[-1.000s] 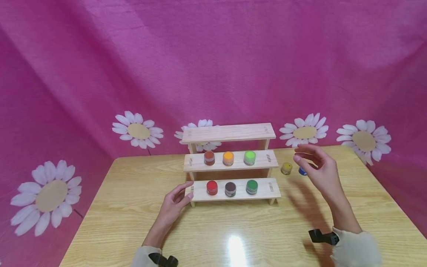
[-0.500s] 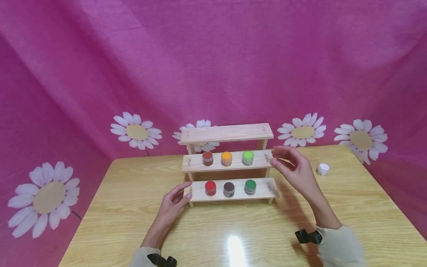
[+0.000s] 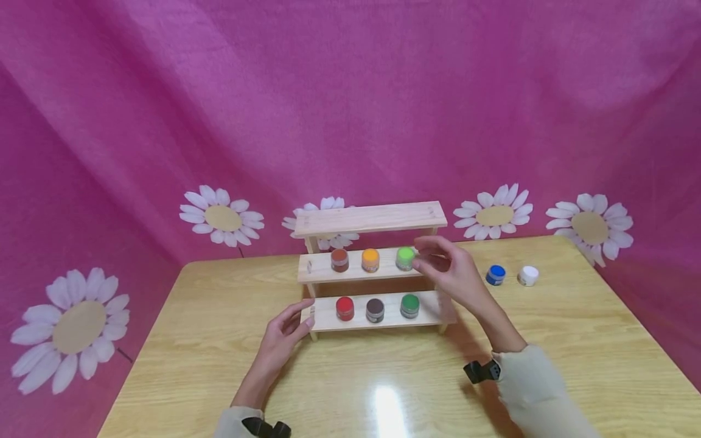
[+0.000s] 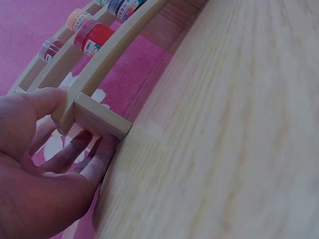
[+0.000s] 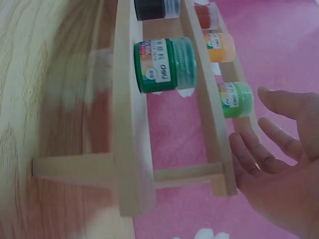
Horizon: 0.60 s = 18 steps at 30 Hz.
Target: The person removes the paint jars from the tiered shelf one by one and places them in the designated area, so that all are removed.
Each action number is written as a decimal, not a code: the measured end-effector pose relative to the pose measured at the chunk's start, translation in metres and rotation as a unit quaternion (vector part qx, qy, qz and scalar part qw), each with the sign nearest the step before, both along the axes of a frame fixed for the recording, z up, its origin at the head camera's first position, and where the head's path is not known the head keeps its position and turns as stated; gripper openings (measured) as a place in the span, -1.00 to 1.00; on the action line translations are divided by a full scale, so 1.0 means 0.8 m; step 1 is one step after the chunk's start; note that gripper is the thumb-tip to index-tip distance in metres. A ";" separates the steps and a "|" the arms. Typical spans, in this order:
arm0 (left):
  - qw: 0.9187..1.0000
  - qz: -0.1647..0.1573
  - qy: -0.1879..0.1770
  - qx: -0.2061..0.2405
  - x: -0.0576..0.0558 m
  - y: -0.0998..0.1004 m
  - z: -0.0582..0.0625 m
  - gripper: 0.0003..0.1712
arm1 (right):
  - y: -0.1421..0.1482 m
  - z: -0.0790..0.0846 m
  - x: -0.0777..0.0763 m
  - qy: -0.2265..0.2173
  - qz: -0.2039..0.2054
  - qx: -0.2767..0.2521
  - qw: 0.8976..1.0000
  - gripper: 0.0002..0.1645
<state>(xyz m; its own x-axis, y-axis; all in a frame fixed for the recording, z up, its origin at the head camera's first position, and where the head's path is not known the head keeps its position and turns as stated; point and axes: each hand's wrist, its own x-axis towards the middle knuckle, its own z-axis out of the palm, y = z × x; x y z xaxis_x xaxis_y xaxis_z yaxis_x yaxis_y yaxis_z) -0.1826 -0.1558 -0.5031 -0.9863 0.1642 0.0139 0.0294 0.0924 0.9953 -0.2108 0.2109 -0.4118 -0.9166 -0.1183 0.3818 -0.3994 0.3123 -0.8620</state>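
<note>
A three-tier wooden rack (image 3: 378, 219) stands on the table. My left hand (image 3: 282, 334) grips the left end of its lowest plank, thumb on the plank and fingers by the leg (image 4: 102, 117). My right hand (image 3: 451, 274) is at the right of the middle tier, thumb and fingers apart around nothing visible. Close to its fingertips sits a light green paint jar (image 5: 238, 99). On that tier are also an orange jar (image 3: 370, 260) and a brown jar (image 3: 339, 260). The lowest tier bears red (image 3: 345, 308), dark (image 3: 375, 310) and dark green (image 3: 409, 306) jars.
A blue jar (image 3: 495, 275) and a white jar (image 3: 528, 275) stand on the table (image 3: 580, 316) right of the rack. A pink cloth with daisies (image 3: 378, 109) hangs behind the table.
My right hand has moved left from above the loose jars to the light green jar. The blue and white jars now show; the yellow jar seen earlier does not. My left hand has stayed put.
</note>
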 end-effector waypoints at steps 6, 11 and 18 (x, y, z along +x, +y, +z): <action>1.000 -0.003 0.003 -0.001 -0.002 -0.001 0.000 -0.53 | -0.010 -0.003 -0.006 -0.018 -0.011 0.027 0.999 -0.49; 1.000 -0.010 0.006 0.001 -0.004 -0.001 0.000 -0.52 | -0.014 -0.003 -0.006 -0.036 -0.036 0.060 0.997 -0.45; 1.000 -0.006 -0.004 0.007 -0.001 -0.001 -0.003 -0.51 | -0.021 -0.005 -0.007 -0.044 -0.050 0.090 0.994 -0.45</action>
